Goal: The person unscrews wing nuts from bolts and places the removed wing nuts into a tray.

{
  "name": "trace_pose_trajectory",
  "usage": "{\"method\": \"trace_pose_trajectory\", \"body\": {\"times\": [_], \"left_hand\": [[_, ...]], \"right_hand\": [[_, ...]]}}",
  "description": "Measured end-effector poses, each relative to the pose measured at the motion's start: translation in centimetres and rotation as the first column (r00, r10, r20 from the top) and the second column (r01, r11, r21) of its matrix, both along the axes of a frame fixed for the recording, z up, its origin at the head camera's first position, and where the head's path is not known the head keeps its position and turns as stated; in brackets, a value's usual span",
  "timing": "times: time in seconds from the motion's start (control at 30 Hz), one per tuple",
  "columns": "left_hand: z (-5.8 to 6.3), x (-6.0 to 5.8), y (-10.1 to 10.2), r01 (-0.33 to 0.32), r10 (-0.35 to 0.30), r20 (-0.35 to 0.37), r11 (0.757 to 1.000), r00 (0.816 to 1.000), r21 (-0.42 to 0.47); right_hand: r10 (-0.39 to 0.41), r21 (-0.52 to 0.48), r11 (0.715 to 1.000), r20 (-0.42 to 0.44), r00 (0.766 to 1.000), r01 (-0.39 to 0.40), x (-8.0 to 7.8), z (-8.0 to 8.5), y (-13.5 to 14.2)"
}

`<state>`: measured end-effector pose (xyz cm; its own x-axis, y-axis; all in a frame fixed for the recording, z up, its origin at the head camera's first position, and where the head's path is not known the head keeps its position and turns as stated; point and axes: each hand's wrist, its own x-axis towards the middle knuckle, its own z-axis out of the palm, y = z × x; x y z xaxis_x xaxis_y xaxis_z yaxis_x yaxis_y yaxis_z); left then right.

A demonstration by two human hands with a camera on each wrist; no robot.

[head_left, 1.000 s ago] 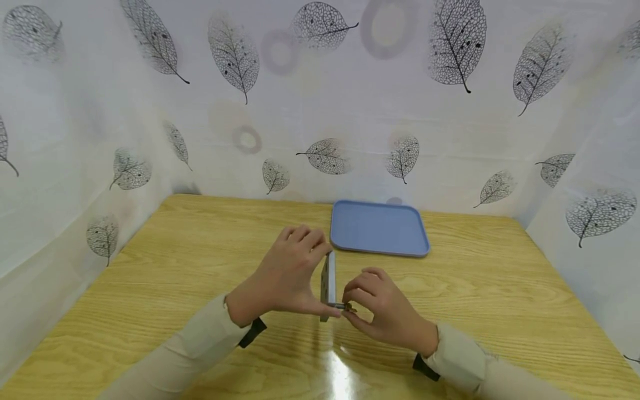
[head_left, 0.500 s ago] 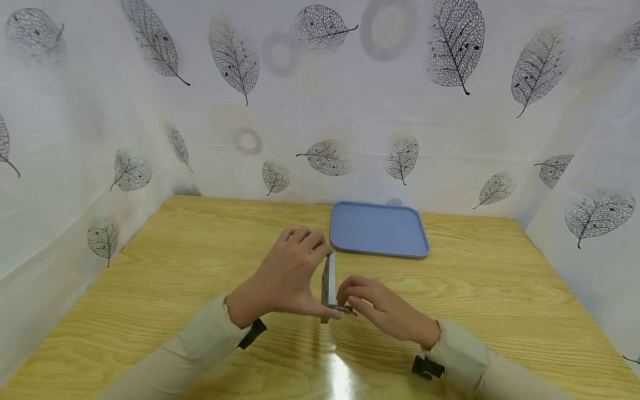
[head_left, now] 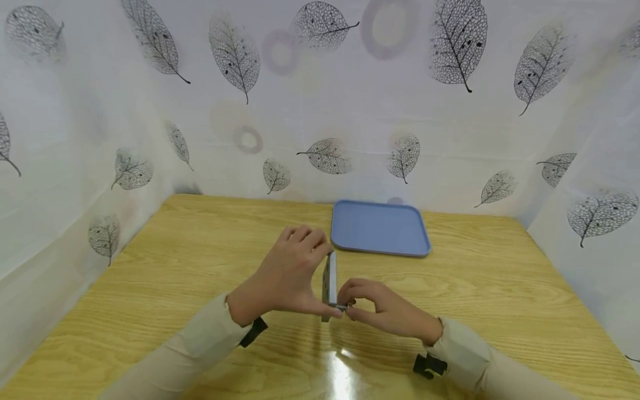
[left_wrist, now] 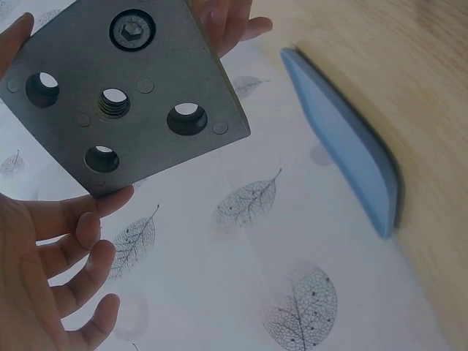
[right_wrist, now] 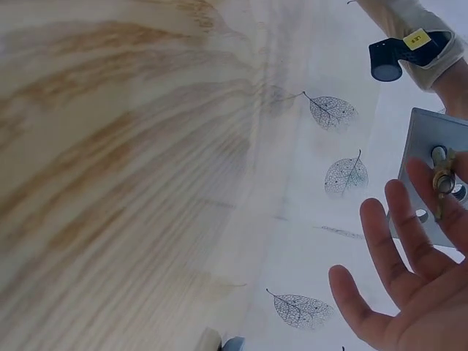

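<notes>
Left hand (head_left: 292,272) clamped on metal plate (left_wrist: 146,121), right hand (head_left: 380,305) pinching brass-coloured piece (right_wrist: 444,181)

From my seat, the head view gives me the plate on edge over the wooden table (head_left: 490,278), between the two hands, with the left fingers at its top edge and the thumb low down. My left wrist feed shows four open holes (left_wrist: 187,124) and a socket-head screw (left_wrist: 132,30) in the plate's face. On the opposite side a short shaft (head_left: 342,307) stands out toward the right hand, whose thumb and forefinger are together on the brass-coloured piece at its end. Farther back, I see a blue tray (head_left: 380,228) near the leaf-patterned backdrop (head_left: 350,105).
</notes>
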<state>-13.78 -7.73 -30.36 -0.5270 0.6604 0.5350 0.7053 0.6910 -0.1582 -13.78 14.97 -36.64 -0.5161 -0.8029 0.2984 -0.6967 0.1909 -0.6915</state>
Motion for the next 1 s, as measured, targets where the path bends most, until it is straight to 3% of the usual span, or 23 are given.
{"method": "trace_pose_trajectory", "body": {"times": [0.2,0.27,0.33,0.4,0.5,0.57,0.6,0.63,0.7,0.77,0.9,1.0], "left_hand": [[0.1,0.0,0.0,-0.005,0.005,0.011,1.000,1.000,-0.007],[0.1,0.0,0.0,-0.008,0.008,0.013,1.000,1.000,-0.009],[0.1,0.0,0.0,-0.011,0.011,0.015,1.000,1.000,-0.010],[0.1,0.0,0.0,-0.010,0.011,0.013,1.000,1.000,-0.009],[0.1,0.0,0.0,-0.013,0.013,0.011,1.000,1.000,-0.009],[0.1,0.0,0.0,-0.015,0.015,0.009,1.000,1.000,-0.010],[0.0,0.0,0.0,-0.016,0.016,0.008,1.000,1.000,-0.011],[0.1,0.0,0.0,-0.016,0.016,0.010,1.000,1.000,-0.009],[0.1,0.0,0.0,-0.015,0.015,0.014,1.000,1.000,-0.005],[0.1,0.0,0.0,-0.011,0.011,0.016,1.000,1.000,0.000],[0.1,0.0,0.0,-0.010,0.010,0.011,1.000,1.000,-0.001],[0.1,0.0,0.0,-0.013,0.013,0.002,1.000,1.000,-0.008]], "right_hand": [[-0.031,-0.017,0.999,-0.121,0.992,0.030,0.1,-0.3,0.0],[-0.063,-0.011,0.998,-0.193,0.979,0.062,0.2,-0.3,-0.1],[-0.107,0.004,0.994,-0.293,0.950,0.114,0.4,-0.3,-0.2],[-0.147,0.007,0.986,-0.426,0.893,0.165,0.6,-0.3,-0.4],[-0.186,-0.012,0.974,-0.622,0.761,0.227,0.9,-0.4,-0.6],[-0.194,-0.035,0.970,-0.709,0.679,0.241,1.0,-0.4,-0.8],[-0.197,-0.044,0.969,-0.735,0.649,0.244,1.0,-0.4,-0.8],[-0.200,-0.049,0.968,-0.748,0.633,0.247,1.0,-0.4,-0.9],[-0.205,-0.052,0.967,-0.736,0.645,0.248,1.1,-0.4,-0.9],[-0.213,-0.050,0.968,-0.689,0.693,0.247,1.0,-0.4,-0.8],[-0.203,-0.023,0.974,-0.534,0.820,0.227,0.6,-0.3,-0.4],[-0.161,0.023,0.984,-0.327,0.931,0.178,0.2,-0.1,-0.1]]}}
